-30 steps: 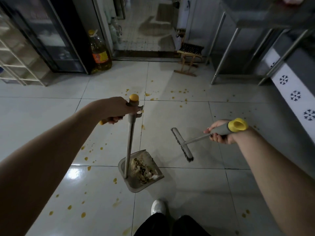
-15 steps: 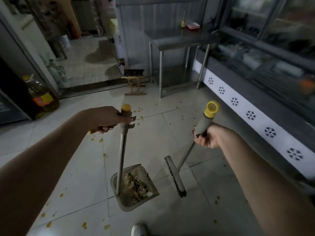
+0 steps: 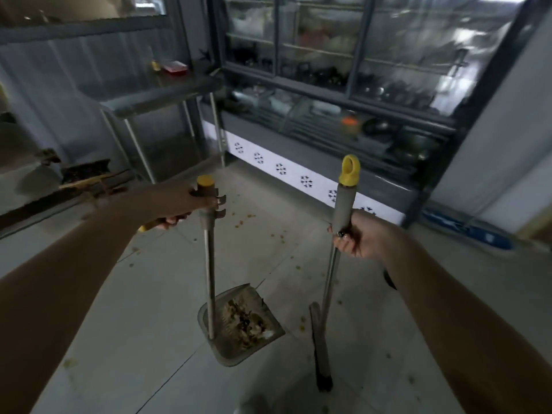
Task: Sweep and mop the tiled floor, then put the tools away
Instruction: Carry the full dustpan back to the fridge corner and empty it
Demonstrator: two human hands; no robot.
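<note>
The long-handled dustpan point(image 3: 239, 327) sits on the tiled floor point(image 3: 149, 309) well below the left fingers, its tray holding a heap of swept debris point(image 3: 245, 322) beside the foot of its upright pole. The left hand point(image 3: 179, 201) is wrapped shut around the yellow-tipped side grip at the pole's top, fingers curled under it. The broom point(image 3: 328, 279) stands nearly upright, its dark bristle head point(image 3: 319, 354) down on the tile below the right fingers and just right of the pan; the right hand point(image 3: 358, 234) is clenched around the grey grip, with the yellow hanging loop above the knuckles. This looks like the sweeping step, partly done: yellowish crumbs point(image 3: 248, 218) are scattered on the tiles beyond both sets of fingers, toward the glass display counter point(image 3: 328, 130) and the steel table point(image 3: 167, 94). The next move likely calls for carrying pan and broom toward those crumbs, keeping the pan level so the heap does not spill, then drawing bristles toward the pan's lip. A blue mop head point(image 3: 466, 231) seems to lie far right of the right hand.
</note>
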